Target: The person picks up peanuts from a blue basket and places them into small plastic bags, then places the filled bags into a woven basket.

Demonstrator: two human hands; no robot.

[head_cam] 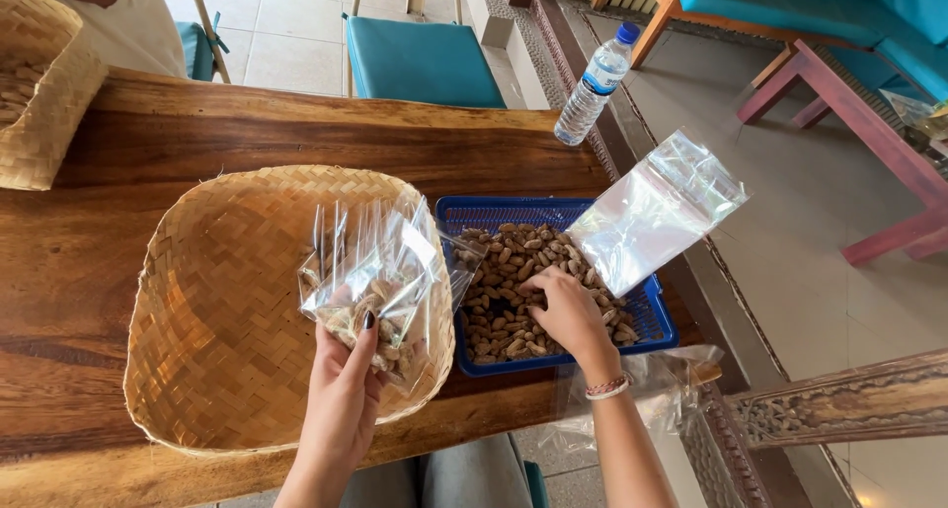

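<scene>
My left hand [346, 385] holds up a clear plastic bag [380, 271] partly filled with peanuts, over the right rim of a large woven basket [217, 301]. My right hand [568, 311] reaches into a blue plastic tray [652, 315] heaped with peanuts in their shells [499, 281], fingers curled down among them. A stack of empty clear bags [657, 212] leans on the tray's far right corner.
All of this rests on a long wooden table [89, 241]. A second woven basket [39, 93] sits at the far left, by another person's light clothing. A water bottle [592, 83] stands at the table's far edge. Teal chairs and red-framed furniture stand beyond.
</scene>
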